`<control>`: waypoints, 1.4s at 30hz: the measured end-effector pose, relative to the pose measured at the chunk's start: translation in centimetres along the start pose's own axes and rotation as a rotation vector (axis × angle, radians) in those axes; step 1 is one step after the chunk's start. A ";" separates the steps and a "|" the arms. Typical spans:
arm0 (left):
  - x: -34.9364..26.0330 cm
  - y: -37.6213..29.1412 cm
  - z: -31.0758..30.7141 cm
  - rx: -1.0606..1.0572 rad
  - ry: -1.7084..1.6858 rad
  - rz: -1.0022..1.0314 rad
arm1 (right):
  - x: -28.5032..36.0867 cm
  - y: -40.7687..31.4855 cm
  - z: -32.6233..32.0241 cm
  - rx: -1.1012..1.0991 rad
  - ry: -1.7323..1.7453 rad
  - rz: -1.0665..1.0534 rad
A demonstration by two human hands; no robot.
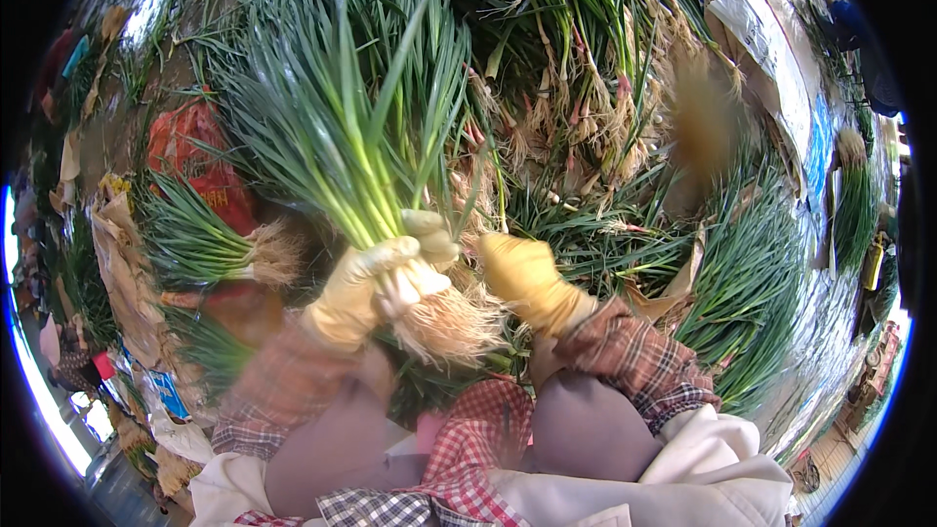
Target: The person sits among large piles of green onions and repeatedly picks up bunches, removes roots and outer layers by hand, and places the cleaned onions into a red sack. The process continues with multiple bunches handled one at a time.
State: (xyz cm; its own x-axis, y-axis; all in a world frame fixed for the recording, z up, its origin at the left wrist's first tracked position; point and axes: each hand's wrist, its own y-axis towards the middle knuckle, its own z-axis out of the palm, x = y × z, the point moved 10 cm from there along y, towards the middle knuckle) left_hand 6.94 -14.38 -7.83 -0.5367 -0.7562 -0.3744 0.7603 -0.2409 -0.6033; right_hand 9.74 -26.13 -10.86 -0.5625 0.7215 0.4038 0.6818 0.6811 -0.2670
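Note:
In the middle, my gloved left hand (355, 285) grips a bunch of green garlic (359, 190) around its pale lower stems. Its leaves fan up and away from me, and its tan roots (454, 326) hang towards my lap. My right hand (531, 282), in a yellow glove, is curled just right of those roots; whether it holds anything is hidden. Beyond both hands lies a heap of loose green garlic (578, 110) with reddish stems and dry roots. To the left rests another bunch (212, 241), its roots pointing towards my left hand.
A red plastic bag (198, 154) lies behind the left bunch, with brown sacking (121, 278) nearer the left rim. More green garlic (754, 285) is piled at right, beside shiny plastic sheeting (812, 322). A white sack (761, 36) lies at upper right. Red checked cloth (483, 424) hangs between my knees.

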 end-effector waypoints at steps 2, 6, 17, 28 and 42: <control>-1.8 -0.9 0.3 0.014 -0.099 0.080 | -5.8 -0.7 2.9 0.328 -0.111 0.260; -3.4 -1.6 -0.6 -0.112 -0.022 0.121 | -4.1 1.1 -1.5 0.066 0.802 0.168; -16.5 -5.3 -1.0 0.232 -0.316 0.517 | 9.1 -2.9 -5.2 0.713 1.639 -0.200; -34.9 -26.8 -11.0 -0.370 0.458 1.352 | 5.2 -2.2 3.4 0.743 1.061 0.319; -15.7 -5.4 -41.4 -0.296 -0.210 0.506 | 9.2 -1.1 6.9 0.859 0.826 0.058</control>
State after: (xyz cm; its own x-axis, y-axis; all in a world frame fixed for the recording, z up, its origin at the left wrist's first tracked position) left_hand -3.90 23.98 -27.86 -0.0301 -0.8431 -0.5369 0.7516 0.3350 -0.5682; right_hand 0.60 -19.38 -12.89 0.1443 0.6693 0.7288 -0.0170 0.7381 -0.6745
